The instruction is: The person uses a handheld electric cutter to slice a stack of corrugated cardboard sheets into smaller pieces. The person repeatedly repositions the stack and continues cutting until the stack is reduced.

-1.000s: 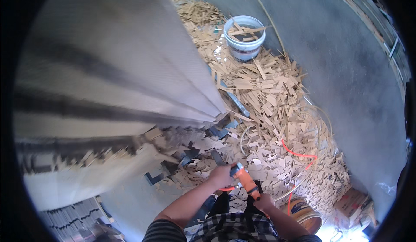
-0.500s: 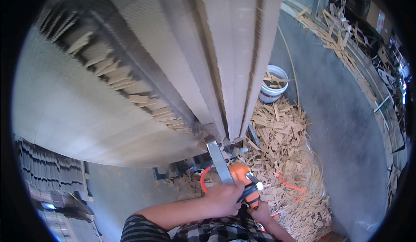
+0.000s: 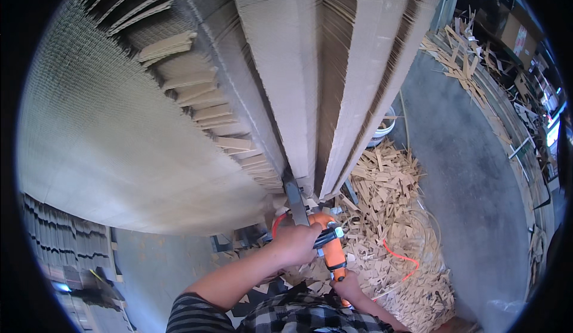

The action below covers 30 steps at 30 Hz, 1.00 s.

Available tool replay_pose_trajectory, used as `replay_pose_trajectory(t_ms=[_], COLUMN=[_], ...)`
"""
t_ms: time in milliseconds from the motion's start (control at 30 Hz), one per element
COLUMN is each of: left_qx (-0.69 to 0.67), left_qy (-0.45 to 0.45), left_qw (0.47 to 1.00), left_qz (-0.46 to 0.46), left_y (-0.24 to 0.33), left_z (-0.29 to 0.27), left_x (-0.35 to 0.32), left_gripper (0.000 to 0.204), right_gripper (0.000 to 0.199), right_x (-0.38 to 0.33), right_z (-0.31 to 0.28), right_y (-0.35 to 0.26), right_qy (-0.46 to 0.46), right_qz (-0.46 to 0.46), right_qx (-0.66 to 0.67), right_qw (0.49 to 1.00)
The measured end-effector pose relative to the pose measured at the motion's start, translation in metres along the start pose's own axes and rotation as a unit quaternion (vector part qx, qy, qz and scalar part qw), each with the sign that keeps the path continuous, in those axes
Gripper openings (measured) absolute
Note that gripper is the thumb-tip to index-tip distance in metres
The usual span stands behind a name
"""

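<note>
An orange power tool [image 3: 332, 250] with a long flat grey metal bar [image 3: 295, 197] is held between my hands. My left hand [image 3: 296, 244] is closed round its front, by the black side handle. At the rear, my right hand [image 3: 346, 286] grips the lower end; its fingers are partly hidden. The bar's far end reaches the lower corner of a tall cardboard stack [image 3: 290, 82], where its tip is hard to see. Ragged cardboard strips [image 3: 206, 100] stick out along a gap between this stack and a broad pale stack [image 3: 119, 148] at left.
A heap of cardboard scraps [image 3: 388, 184] covers the floor at right, with a white bucket [image 3: 382, 131] behind it. A red hose [image 3: 399, 255] lies over the scraps. More stacked sheets [image 3: 65, 231] stand at far left. Scraps and boxes [image 3: 519, 37] line the far right.
Both hands and the tool have shifted slightly left, and the bar's tip has gone in against the stack's corner. The stacks sit further right in view and now hide part of the bucket.
</note>
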State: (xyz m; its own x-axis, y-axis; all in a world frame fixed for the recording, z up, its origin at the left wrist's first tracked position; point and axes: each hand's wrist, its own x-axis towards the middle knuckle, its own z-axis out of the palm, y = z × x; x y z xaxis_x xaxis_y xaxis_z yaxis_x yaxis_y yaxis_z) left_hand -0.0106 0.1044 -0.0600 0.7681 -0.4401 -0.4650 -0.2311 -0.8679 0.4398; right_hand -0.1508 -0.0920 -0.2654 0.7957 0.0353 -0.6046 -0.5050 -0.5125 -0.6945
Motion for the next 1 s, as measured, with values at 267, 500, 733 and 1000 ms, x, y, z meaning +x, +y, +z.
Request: replay_pose_trajectory(t_ms=[267, 500, 733, 1000], left_qx=[-0.004, -0.004, -0.019, -0.014], left_qy=[-0.053, -0.061, -0.051, -0.05], left_qw=[0.998, 0.998, 0.998, 0.997], left_qz=[-0.018, -0.027, -0.038, -0.051], left_y=[-0.024, -0.043, -0.06, -0.077], left_z=[-0.01, 0.022, 0.054, 0.09], left_x=[0.016, 0.036, 0.068, 0.094], left_gripper=[0.045, 0.035, 0.044, 0.046], right_gripper=[0.028, 0.034, 0.04, 0.035], right_x=[0.001, -0.002, 0.04, 0.067], right_z=[0.009, 0.011, 0.033, 0.032], right_y=[-0.024, -0.044, 0.017, 0.029], right_qy=[0.003, -0.055, -0.049, -0.04], right_qz=[0.059, 0.173, 0.151, 0.114], right_qx=[-0.037, -0.037, -0.028, -0.115], right_qw=[0.998, 0.983, 0.987, 0.986])
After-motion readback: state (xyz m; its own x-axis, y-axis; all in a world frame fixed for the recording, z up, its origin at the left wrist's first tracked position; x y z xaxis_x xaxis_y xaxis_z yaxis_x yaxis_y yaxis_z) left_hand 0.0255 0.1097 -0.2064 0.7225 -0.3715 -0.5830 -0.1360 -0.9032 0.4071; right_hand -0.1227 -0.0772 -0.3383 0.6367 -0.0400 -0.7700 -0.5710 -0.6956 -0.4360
